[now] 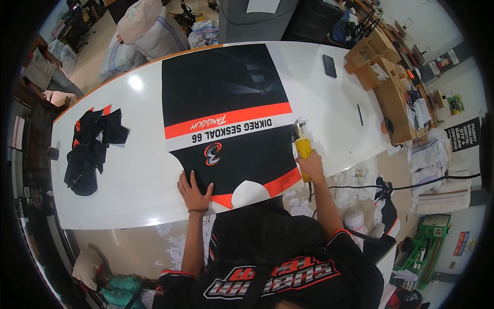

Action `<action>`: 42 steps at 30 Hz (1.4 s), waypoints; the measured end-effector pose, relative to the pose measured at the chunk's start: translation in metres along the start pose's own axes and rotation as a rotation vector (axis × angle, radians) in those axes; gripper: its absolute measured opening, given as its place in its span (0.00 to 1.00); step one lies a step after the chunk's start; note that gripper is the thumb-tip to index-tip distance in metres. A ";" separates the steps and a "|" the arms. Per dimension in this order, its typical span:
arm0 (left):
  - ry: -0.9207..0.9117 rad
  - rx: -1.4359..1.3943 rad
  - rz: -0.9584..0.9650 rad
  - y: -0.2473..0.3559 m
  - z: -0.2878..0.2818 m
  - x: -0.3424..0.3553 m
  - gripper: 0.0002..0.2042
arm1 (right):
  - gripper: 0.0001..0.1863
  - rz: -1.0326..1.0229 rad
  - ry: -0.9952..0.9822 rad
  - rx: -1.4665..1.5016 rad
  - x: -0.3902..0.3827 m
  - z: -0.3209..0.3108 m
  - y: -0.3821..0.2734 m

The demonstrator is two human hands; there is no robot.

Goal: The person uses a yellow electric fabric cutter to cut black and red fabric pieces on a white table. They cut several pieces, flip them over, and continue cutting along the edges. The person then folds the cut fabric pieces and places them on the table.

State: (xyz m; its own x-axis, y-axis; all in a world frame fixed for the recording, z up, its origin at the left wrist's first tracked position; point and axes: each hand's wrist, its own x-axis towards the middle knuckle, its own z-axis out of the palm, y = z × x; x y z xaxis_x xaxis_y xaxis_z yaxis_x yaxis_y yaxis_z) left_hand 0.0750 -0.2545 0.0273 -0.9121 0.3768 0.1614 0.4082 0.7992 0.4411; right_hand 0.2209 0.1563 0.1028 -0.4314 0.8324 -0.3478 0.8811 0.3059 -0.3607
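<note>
A large black fabric panel [226, 85] with an orange band, a white band and a curved neck cutout lies flat on the white table. My left hand [195, 191] rests on its near left part, fingers spread. In my right hand [312, 166] is a yellow handheld electric fabric cutter [303, 148], gripped round its body. The cutter's metal head sits at the panel's right edge, near the end of the white band; whether its blade touches the cloth cannot be made out. A dark cord hangs from the cutter's near end.
Cut black and orange fabric pieces [95, 149] lie heaped at the left of the white table [136, 190]. A phone [330, 66] and a thin black stick [360, 115] lie at the right. A black cable [411, 185] hangs across the right side. White scraps [177, 247] litter the floor.
</note>
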 end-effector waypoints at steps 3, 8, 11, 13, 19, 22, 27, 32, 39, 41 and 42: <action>0.004 -0.003 0.008 -0.001 0.000 0.000 0.42 | 0.34 0.008 0.032 0.004 0.010 0.004 -0.007; -0.012 -0.003 0.000 0.000 -0.002 0.000 0.42 | 0.36 0.026 0.075 -0.017 0.027 0.010 -0.014; -0.008 0.005 0.009 0.001 -0.002 0.001 0.42 | 0.37 0.057 0.111 0.008 0.036 0.012 -0.021; -0.012 0.012 0.005 0.000 -0.001 0.001 0.42 | 0.37 0.090 0.149 0.042 0.043 0.014 -0.026; -0.090 0.047 -0.018 0.000 -0.002 0.000 0.45 | 0.38 0.072 0.174 0.074 0.048 0.016 -0.011; -0.160 0.136 -0.069 0.001 -0.012 -0.002 0.46 | 0.37 0.019 0.118 0.059 0.038 0.013 0.005; -0.308 0.230 -0.180 -0.030 -0.048 -0.025 0.50 | 0.35 -0.028 0.021 0.064 -0.020 0.008 0.038; -0.455 0.258 -0.248 -0.044 -0.087 -0.028 0.54 | 0.33 -0.047 0.019 0.033 -0.082 0.008 0.054; -0.108 0.012 -0.018 -0.040 -0.044 -0.007 0.48 | 0.31 -0.063 -0.006 -0.047 -0.111 0.006 0.045; -0.058 -0.012 0.048 -0.031 -0.031 0.004 0.46 | 0.31 -0.074 -0.008 -0.057 -0.104 0.007 0.045; -0.050 -0.016 0.065 -0.025 -0.025 0.008 0.45 | 0.31 -0.068 -0.017 -0.070 -0.100 0.006 0.044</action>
State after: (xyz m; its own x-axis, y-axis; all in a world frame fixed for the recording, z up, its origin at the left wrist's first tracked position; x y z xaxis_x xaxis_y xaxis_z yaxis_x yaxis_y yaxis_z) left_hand 0.0568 -0.2836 0.0396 -0.8807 0.4505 0.1462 0.4653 0.7650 0.4452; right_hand 0.3018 0.0836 0.1163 -0.4929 0.8011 -0.3394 0.8610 0.3931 -0.3226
